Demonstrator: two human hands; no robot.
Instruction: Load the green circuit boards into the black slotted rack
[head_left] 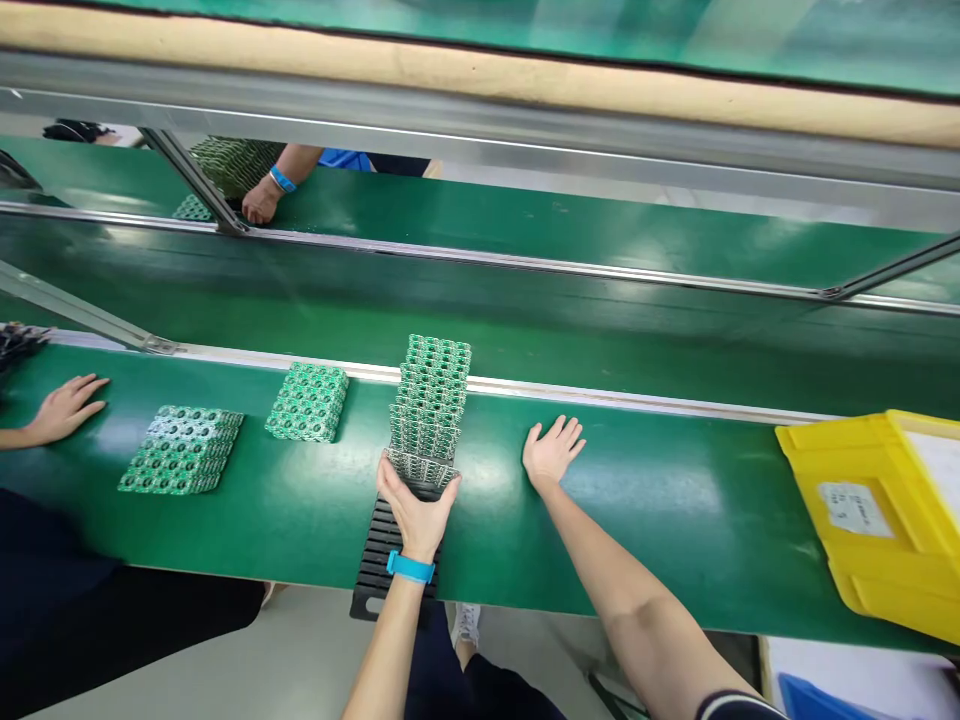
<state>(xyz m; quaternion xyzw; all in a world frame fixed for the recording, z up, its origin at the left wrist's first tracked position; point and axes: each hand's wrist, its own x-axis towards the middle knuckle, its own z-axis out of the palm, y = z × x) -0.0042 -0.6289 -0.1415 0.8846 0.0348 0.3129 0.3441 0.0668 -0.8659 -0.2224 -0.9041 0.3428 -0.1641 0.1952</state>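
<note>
My left hand (417, 515), with a blue band at its wrist, spans the near end of a row of green circuit boards (431, 400). Its thumb presses the right edge and its fingers the left edge of the nearest boards. The row leans in overlapping steps away from me, and its far end reaches past the metal rail. Under my left hand and forearm lies a black slotted rack (379, 555), partly covered by them; its near end juts over the bench edge. To the right, my right hand (553, 452) rests on the green bench top with fingers spread, holding nothing.
Two stacks of circuit boards (307, 402) (180, 450) lie to the left, near another person's hand (66, 410). A yellow bin (855, 510) stands at the right. Beyond the metal rail (637, 400), a co-worker's hand (262, 200) is beside more boards.
</note>
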